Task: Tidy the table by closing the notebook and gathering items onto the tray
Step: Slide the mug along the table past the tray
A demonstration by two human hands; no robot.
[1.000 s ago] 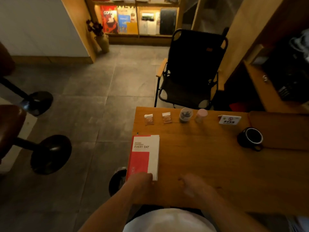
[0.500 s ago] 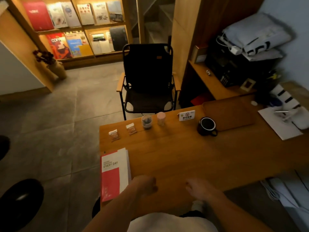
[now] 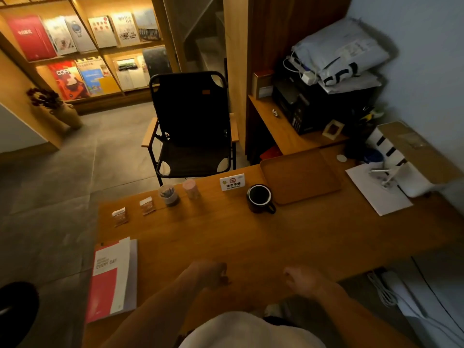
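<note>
At the near worktop [image 3: 251,237] edge, both hands hovered empty: left hand [image 3: 209,273] with fingers curled shut, right hand [image 3: 305,278] loosely open. Reaching far for the black ceramic mug [image 3: 259,198], just beside the brown wooden tray [image 3: 300,175], risked toppling the small white no-smoking sign [image 3: 232,182].

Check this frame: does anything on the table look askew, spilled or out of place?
Nothing is spilled or damaged. The closed notebook lies at the table's left edge, its corner seeming to overhang. The tray is bare, while the black mug and two small packets sit off it.
</note>
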